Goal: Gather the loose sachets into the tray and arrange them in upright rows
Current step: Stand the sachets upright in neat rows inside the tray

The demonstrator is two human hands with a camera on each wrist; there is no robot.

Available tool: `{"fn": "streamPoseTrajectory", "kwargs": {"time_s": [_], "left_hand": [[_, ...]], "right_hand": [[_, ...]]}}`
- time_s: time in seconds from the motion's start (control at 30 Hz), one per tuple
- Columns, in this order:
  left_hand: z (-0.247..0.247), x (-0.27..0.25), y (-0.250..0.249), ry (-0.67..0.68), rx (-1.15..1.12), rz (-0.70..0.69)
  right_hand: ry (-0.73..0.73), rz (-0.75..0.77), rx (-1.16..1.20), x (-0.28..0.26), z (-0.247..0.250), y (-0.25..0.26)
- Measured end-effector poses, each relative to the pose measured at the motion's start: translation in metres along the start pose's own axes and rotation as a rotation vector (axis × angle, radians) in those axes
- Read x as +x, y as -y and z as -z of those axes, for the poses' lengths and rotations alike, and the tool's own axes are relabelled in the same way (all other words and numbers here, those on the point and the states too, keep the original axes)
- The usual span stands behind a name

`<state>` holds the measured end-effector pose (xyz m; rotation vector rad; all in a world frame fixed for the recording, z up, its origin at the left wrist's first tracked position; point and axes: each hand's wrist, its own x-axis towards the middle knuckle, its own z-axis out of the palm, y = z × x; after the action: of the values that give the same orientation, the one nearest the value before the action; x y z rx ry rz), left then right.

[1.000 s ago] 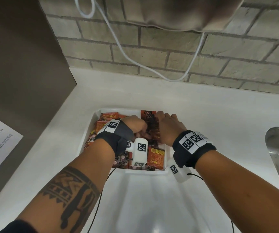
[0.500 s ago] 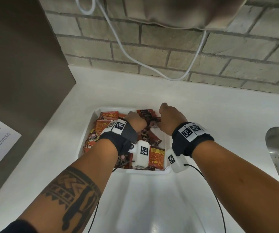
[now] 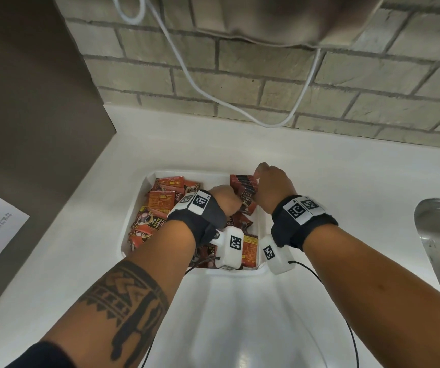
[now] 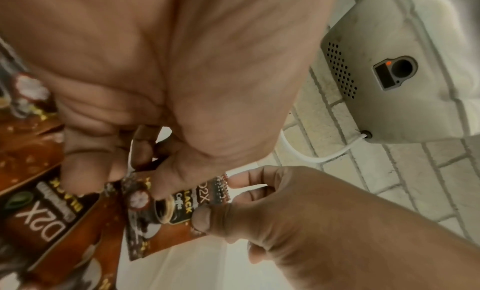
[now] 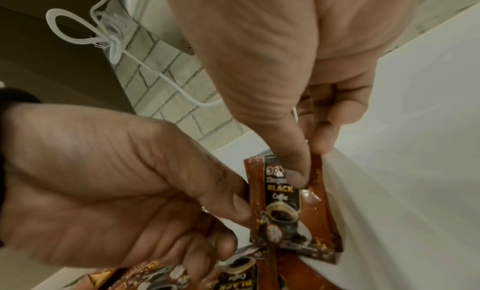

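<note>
Pinching a small stack of sachets [image 3: 244,185] at the far right corner of the tray [image 3: 134,208], the right hand [image 3: 272,184] has its thumb on the printed front and its fingers curled behind, holding the packets on edge against the right wall. Just beside it, the left hand [image 3: 225,199] curls its fingertips round the near face and left edge of the front sachet [image 5: 283,202], steadying it.

My guess is that the stack is the start of an upright row, and the risk lies there: these foil packets look thin and slippery, with only the tray wall to lean on, so if either hand eases off too soon they would likely fan out or topple flat onto the pile. Crowding from the heap beside them could also push the row askew.

Everything else in the white tray is a loose jumble of red and brown sachets [image 3: 160,205], lying flat or tilted and overlapping, mostly along the left side and near edge. No sachet shows on the white counter [image 3: 80,248] outside the tray, so gathering looks done and the arranging barely begun
</note>
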<state>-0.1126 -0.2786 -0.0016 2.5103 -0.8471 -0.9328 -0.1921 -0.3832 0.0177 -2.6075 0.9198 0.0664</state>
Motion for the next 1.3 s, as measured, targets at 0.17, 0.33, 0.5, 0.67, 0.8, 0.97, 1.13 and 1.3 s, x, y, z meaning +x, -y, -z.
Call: {"fn": "streamPoseTrajectory", "kwargs": {"time_s": [0.17, 0.33, 0.5, 0.67, 0.8, 0.97, 1.13, 1.3], "left_hand": [[-0.007, 0.007, 0.001, 0.017, 0.082, -0.005], [-0.001, 0.011, 0.007, -0.081, 0.203, 0.038], [0.007, 0.013, 0.018, -0.011, 0.293, 0.094], [0.003, 0.013, 0.019, -0.031, 0.296, 0.06], [0.001, 0.012, 0.017, -0.031, 0.305, 0.027], [0.0, 0.012, 0.011, -0.042, 0.302, 0.014], [0.004, 0.006, 0.008, 0.073, 0.408, -0.047], [0.007, -0.002, 0.019, 0.2, 0.551, -0.122]], "right_hand": [[0.025, -0.004, -0.005, 0.0, 0.002, -0.003], [0.024, -0.004, 0.034, 0.0, 0.004, -0.005], [0.03, -0.006, 0.016, 0.003, 0.001, -0.007], [0.057, -0.005, -0.024, 0.003, -0.001, -0.006], [0.062, -0.008, -0.044, 0.003, -0.001, -0.004], [0.093, -0.013, -0.103, 0.003, -0.002, 0.003], [0.11, -0.016, -0.176, 0.005, -0.004, 0.006], [0.104, -0.017, -0.172, 0.009, -0.003, 0.005]]}}
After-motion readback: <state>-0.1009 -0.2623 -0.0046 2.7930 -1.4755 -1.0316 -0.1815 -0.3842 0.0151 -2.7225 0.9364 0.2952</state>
